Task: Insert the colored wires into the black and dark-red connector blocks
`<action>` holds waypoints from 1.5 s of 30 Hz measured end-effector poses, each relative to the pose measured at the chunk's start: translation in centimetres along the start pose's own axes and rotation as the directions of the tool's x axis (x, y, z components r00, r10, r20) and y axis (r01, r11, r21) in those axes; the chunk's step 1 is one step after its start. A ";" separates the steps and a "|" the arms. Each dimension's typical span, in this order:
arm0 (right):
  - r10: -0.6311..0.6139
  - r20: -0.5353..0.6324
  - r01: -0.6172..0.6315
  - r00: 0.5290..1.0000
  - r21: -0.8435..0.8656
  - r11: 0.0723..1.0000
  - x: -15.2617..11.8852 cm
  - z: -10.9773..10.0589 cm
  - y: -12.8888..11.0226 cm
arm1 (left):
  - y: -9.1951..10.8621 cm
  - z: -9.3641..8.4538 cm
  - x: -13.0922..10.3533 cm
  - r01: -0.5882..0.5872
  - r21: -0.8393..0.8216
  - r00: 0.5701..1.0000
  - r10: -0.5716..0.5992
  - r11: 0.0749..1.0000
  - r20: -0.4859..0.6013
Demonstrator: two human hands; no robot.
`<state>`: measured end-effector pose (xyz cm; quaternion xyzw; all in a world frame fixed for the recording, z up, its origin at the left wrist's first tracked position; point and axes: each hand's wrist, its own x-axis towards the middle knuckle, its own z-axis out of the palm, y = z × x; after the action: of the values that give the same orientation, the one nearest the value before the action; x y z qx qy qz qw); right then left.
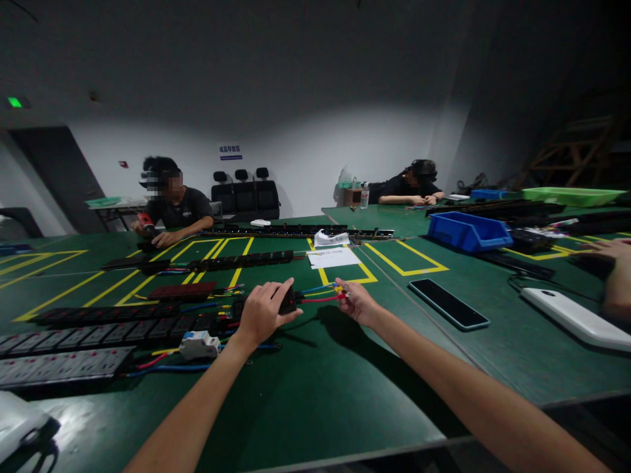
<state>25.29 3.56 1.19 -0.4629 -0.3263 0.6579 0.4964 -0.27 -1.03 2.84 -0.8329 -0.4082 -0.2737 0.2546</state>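
My left hand (266, 309) wraps over a black socket piece (288, 301), fingers on top and thumb along its near side. Blue and red wires (318, 299) run out of its right end. At their tips my right hand (357, 302) pinches the wire ends, where small coloured terminals (340, 289) show. To the left lie several black power strips (118, 332) with red marks and loose wire ends. A white circuit breaker (198, 344) sits near my left wrist, with wires around it.
A phone (448, 303) and a white power bank (572, 315) lie to the right. Farther back are a white paper (334, 257) and a blue bin (468, 231). Two people sit across the table; another person's hand (614, 263) is at the right edge.
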 end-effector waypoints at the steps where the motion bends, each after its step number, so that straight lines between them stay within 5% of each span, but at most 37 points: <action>1: 0.035 0.006 -0.035 0.999 0.047 0.998 -0.1 0.2 0.0 | 0.0 0.0 0.0 -0.006 0.000 1.000 0.006 1.000 -0.020; 5: 0.093 0.025 -0.096 0.995 0.147 0.984 0.0 0.6 0.2 | 0.1 -0.1 0.1 -0.007 0.005 0.998 0.007 1.000 -0.061; 14: -0.115 -0.036 0.115 0.993 0.012 0.993 0.0 -0.3 -0.2 | 0.0 0.2 0.0 0.061 0.065 0.996 -0.065 0.996 0.061; 19: -0.269 0.048 0.273 0.962 -0.136 0.952 -0.3 -0.1 0.3 | 0.1 0.1 0.1 0.103 0.084 0.990 -0.110 0.991 0.093; 21: -0.402 0.071 0.405 0.913 -0.266 0.875 -0.2 -0.2 0.5 | 0.0 0.1 0.1 0.110 0.090 0.987 -0.120 0.990 0.106; 24: -0.647 0.136 0.612 0.750 -0.515 0.601 -0.1 -0.5 0.8 | 0.0 0.2 0.0 0.108 0.099 0.985 -0.120 0.989 0.124; 27: -0.741 0.219 0.662 0.635 -0.649 0.376 0.0 -0.7 1.0 | 0.1 0.3 0.0 0.109 0.104 0.984 -0.122 0.989 0.131; 32: -0.752 0.190 0.626 0.631 -0.698 0.348 0.2 -0.8 1.2 | 0.2 0.0 0.1 0.113 0.097 0.984 -0.125 0.989 0.126; 37: -0.696 0.121 0.553 0.708 -0.709 0.439 0.8 -1.1 1.3 | 0.3 -0.1 0.2 0.105 0.083 0.988 -0.114 0.991 0.107; 45: -0.705 0.268 0.515 0.657 -0.842 0.161 -1.0 -0.8 0.6 | 0.1 0.0 0.0 0.122 0.061 0.988 -0.127 0.991 0.093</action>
<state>25.86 2.43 0.63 -0.5314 -0.7205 0.0884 0.4367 -0.19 -1.10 2.84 -0.8106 -0.4786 -0.2371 0.2399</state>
